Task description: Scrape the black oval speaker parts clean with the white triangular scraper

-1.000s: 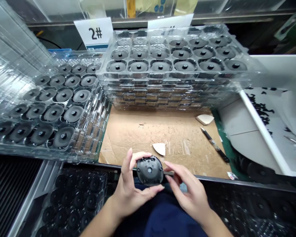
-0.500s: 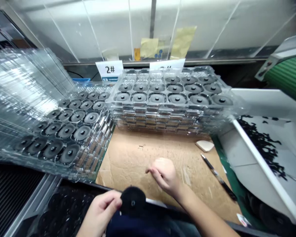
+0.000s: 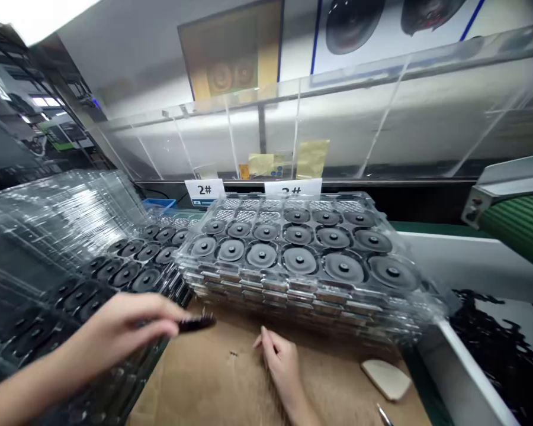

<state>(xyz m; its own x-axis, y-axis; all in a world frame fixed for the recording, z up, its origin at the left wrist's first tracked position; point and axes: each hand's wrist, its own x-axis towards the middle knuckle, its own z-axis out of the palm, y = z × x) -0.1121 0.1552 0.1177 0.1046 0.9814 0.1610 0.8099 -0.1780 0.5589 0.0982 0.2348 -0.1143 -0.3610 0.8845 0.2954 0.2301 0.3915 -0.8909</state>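
Now, item: one black disc [image 3: 198,323], raised above the left part of the cardboard-covered surface [image 3: 195,384], carried farther forward than a moment ago, when it hung by the near edge with its face showing. Attitude: edge-on; long axis nearly level, running left to right; a small stub stands up from it. Left hand [image 3: 135,319]: grip pinched on the disc's near rim, thumb against fingers. Right hand [image 3: 279,358]: low over the cardboard, fingers curled; whether it holds anything, I cannot tell. Also listed: clear tray stack [image 3: 288,293] behind; cream wedge [image 3: 386,378], right; white bin [image 3: 475,367] of black pieces; "2#" card [image 3: 204,190]; green belt [image 3: 524,225].
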